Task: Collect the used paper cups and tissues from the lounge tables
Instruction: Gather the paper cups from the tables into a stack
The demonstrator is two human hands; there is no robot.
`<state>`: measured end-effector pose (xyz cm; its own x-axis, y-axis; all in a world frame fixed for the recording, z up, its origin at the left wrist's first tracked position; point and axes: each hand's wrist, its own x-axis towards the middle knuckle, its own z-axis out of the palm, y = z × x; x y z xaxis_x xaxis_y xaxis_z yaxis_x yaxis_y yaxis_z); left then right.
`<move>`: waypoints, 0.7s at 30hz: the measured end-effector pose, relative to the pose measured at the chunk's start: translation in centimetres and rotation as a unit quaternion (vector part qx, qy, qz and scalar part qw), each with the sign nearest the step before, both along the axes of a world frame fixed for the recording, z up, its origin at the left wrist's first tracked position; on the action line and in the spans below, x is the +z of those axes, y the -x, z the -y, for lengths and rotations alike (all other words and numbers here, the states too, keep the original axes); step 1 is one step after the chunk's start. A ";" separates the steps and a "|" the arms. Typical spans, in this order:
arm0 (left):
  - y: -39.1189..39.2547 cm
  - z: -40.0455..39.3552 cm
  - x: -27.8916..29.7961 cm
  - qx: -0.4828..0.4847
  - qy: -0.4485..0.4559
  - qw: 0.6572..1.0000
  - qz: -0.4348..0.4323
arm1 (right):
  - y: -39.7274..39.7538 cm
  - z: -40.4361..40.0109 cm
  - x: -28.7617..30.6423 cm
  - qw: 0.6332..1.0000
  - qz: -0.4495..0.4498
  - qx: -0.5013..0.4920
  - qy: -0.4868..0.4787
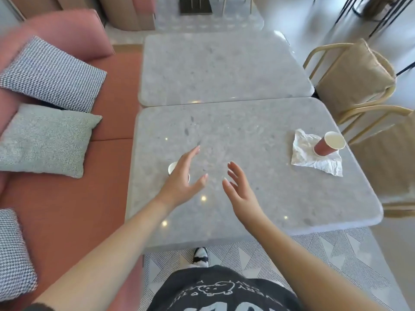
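Both hands are out over the near table [247, 198], empty, fingers spread and relaxed. Left hand [183, 176] is right on top of a cup [172, 169] near the sofa-side edge; only a bit of white rim shows past the palm, can't tell if they're touching. That one's the obvious first grab imo, fingers just need to curl down around it. The other cup [329, 147] is upright w/ its mouth up, sitting on a crumpled tissue [314, 160] at the far right by the chair-side edge. It's well apart from the right hand [239, 189], up and to the right of it. Bare tabletop between, so plenty of room to reach. Far table looks bare.
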<state>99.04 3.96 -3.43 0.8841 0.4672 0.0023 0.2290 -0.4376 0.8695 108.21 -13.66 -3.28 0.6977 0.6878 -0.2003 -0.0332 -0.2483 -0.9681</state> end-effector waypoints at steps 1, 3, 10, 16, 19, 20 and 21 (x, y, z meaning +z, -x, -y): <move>-0.1 -0.7 -0.6 -0.006 -0.019 1.000 -0.019 | -0.2 -0.4 0.0 1.000 0.000 0.002 0.001; -0.3 -2.3 -2.3 -0.026 -0.118 0.990 -0.075 | -0.4 -0.7 0.0 1.000 -0.002 0.008 0.009; -2.9 -6.2 -6.0 -0.109 -0.371 0.832 -0.398 | -2.5 0.3 0.0 0.999 -0.020 0.014 0.047; -4.4 -7.2 -6.9 -0.085 -0.283 0.870 -0.395 | -4.3 1.4 -0.1 0.998 -0.023 0.022 0.058; -5.7 -6.1 -5.5 -0.053 -0.191 0.933 -0.300 | -4.9 1.7 -0.3 0.998 -0.031 0.022 0.050; -6.1 -5.4 -4.8 -0.041 -0.149 0.956 -0.249 | -5.1 1.6 -0.3 0.998 -0.036 0.016 0.051; -6.5 -4.6 -4.0 -0.029 -0.104 0.974 -0.200 | -5.2 1.5 -0.4 0.998 -0.042 0.002 0.054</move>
